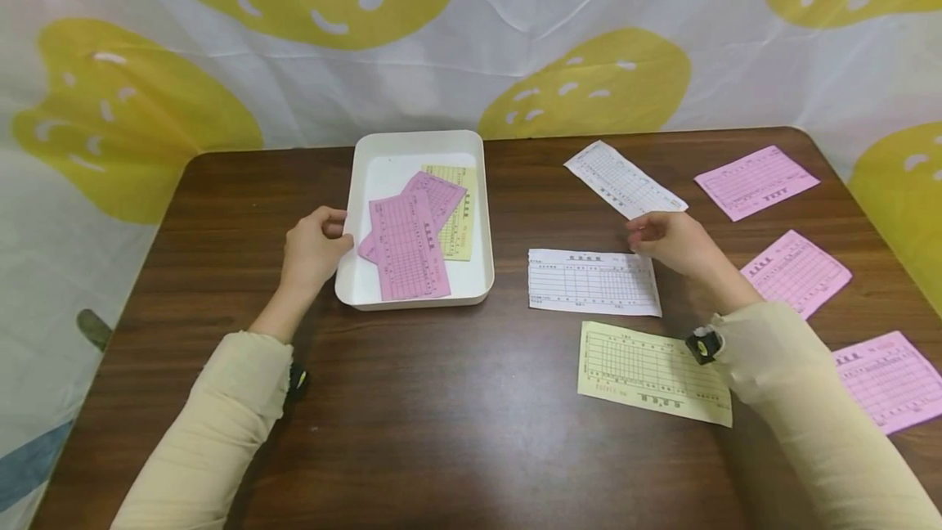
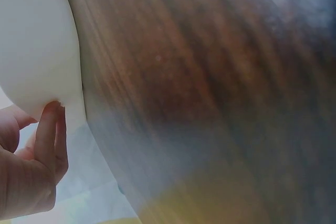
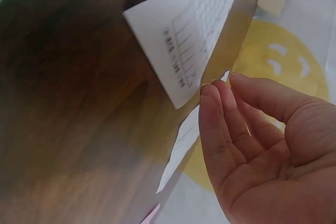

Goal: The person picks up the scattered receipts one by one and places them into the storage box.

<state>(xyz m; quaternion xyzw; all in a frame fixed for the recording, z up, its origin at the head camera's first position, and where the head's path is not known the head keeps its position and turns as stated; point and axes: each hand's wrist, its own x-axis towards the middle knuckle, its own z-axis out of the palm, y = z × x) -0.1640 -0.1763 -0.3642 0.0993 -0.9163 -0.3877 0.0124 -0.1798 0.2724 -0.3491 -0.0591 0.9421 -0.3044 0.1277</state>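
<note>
A white plastic tray stands on the table, with two pink receipt slips and a yellow slip lying in it. My left hand pinches the tray's left rim between thumb and fingers; the left wrist view shows its fingertips against the tray's edge. To the right, my right hand hovers between two white receipt slips, one angled at the back and one lying flat nearer me. In the right wrist view its fingers bend softly, thumb a little apart, with nothing visible between them.
A yellow slip lies in front of the nearer white one. Pink slips are spread along the right side: one at the back, one mid-way, one near the right edge. A patterned curtain hangs behind the table.
</note>
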